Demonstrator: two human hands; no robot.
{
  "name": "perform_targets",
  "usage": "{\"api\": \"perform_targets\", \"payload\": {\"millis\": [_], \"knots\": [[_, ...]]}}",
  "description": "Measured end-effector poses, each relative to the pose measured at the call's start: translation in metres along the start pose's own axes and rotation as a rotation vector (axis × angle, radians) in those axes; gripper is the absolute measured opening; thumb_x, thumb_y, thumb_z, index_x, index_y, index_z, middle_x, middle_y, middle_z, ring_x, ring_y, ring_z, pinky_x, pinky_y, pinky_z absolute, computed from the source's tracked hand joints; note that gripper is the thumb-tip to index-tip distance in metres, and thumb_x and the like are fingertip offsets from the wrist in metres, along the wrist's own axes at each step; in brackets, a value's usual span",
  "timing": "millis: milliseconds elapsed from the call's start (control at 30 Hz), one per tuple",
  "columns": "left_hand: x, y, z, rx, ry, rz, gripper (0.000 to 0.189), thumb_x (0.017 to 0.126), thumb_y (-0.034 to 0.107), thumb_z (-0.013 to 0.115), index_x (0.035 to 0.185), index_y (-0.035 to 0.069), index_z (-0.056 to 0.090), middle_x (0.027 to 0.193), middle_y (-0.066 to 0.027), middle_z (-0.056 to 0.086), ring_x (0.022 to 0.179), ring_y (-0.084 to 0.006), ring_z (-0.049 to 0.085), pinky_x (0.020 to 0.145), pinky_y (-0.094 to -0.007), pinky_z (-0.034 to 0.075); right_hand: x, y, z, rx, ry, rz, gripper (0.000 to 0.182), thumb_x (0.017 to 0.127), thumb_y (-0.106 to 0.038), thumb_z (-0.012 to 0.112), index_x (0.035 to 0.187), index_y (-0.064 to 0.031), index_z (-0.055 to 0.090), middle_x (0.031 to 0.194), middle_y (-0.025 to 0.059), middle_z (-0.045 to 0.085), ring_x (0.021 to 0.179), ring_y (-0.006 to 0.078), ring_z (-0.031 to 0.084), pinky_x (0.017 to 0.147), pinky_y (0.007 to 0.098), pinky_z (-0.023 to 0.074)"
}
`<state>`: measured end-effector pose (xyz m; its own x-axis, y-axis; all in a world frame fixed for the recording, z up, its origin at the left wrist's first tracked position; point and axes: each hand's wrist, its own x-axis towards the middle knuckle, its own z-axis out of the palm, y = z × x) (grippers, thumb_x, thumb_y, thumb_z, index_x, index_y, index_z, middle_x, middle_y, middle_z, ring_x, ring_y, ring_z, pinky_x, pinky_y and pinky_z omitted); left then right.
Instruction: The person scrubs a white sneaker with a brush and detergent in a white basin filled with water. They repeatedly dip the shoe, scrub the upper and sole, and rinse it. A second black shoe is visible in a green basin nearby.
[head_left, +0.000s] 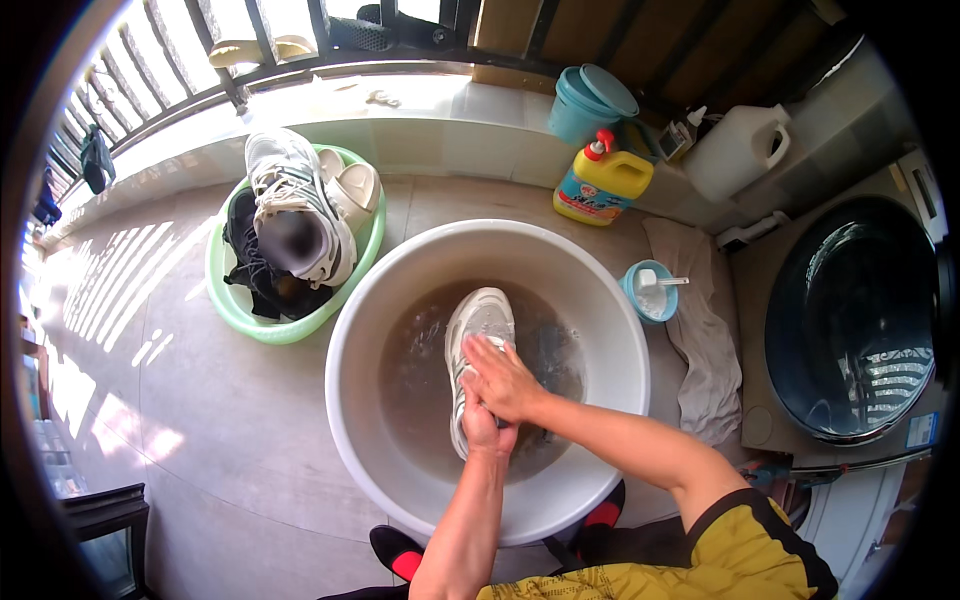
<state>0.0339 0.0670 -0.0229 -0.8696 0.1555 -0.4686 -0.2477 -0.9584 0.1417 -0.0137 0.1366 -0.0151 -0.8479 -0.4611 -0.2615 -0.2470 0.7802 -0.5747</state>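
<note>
A pale sneaker (480, 315) stands toe-away in murky brown water (412, 352) inside a large white basin (356, 420). My left hand (486, 431) grips the shoe near its ankle opening, thumb upward. Across the laces lies my right hand (501, 382), fingers stretched out flat over the upper; its palm is hidden, and no tool shows in it. The shoe's toe and one side stay visible, with small wet bubbles on the toe. My hands overlap the heel end and cover most of the laces.
Beyond the basin on the left, a green tub (300, 330) holds more shoes. A yellow pump bottle (600, 184) stands behind, near a blue bucket (577, 112) and white jug (731, 157). Rightward are a blue cup of powder (649, 304), a grey cloth (701, 375) and a washing machine (757, 375).
</note>
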Motion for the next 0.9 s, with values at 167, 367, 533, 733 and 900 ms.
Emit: {"api": "perform_targets", "payload": {"millis": [167,367,533,733,900], "knots": [[-0.003,-0.004,-0.012,-0.02,0.063,-0.076,0.057,0.091,0.049,0.026,0.128,0.007,0.033,0.128,-0.0117,0.039,0.117,-0.0244,0.038,0.098,-0.0375,0.032,-0.024,0.0,0.008,0.078,0.019,0.028,0.057,0.09,-0.035,0.033,0.134,-0.0006,0.022,0.139,0.0179,0.022,0.13,0.0292,0.019,0.103,0.0482,0.0154],[0.006,-0.004,-0.032,-0.013,0.163,-0.038,0.058,0.09,0.05,0.029,0.113,-0.001,0.045,0.109,-0.0134,0.052,0.103,-0.0246,0.049,0.091,-0.0358,0.038,-0.05,-0.007,0.004,0.281,0.106,-0.067,0.037,0.086,-0.022,0.044,0.112,0.0031,0.048,0.11,0.0221,0.05,0.107,0.0338,0.044,0.091,0.0401,0.0347],[-0.006,-0.009,0.004,-0.082,0.195,-0.095,0.049,0.091,0.044,0.031,0.12,0.008,0.046,0.118,-0.0064,0.051,0.111,-0.0227,0.047,0.096,-0.036,0.035,-0.003,0.016,-0.002,0.077,0.209,0.185,0.023,0.084,-0.023,0.047,0.082,-0.0007,0.052,0.08,0.0178,0.057,0.082,0.0355,0.053,0.071,0.0462,0.0387],[-0.007,-0.013,0.005,-0.068,0.192,-0.062,0.05,0.092,0.043,0.029,0.125,0.006,0.04,0.123,-0.0074,0.047,0.114,-0.0239,0.044,0.098,-0.0374,0.033,0.008,0.034,-0.005,0.029,0.329,0.193,0.028,0.084,-0.027,0.048,0.087,0.0002,0.053,0.101,0.0176,0.054,0.096,0.0356,0.049,0.077,0.0442,0.0388],[-0.002,-0.012,-0.009,0.0,-0.019,0.028,0.055,0.09,0.048,0.029,0.128,0.009,0.035,0.129,-0.0062,0.041,0.119,-0.0216,0.038,0.1,-0.037,0.03,-0.022,0.005,0.001,0.072,0.005,-0.124,0.052,0.089,-0.04,0.036,0.124,-0.0033,0.042,0.131,0.017,0.036,0.126,0.0324,0.026,0.102,0.0446,0.0232]]}}
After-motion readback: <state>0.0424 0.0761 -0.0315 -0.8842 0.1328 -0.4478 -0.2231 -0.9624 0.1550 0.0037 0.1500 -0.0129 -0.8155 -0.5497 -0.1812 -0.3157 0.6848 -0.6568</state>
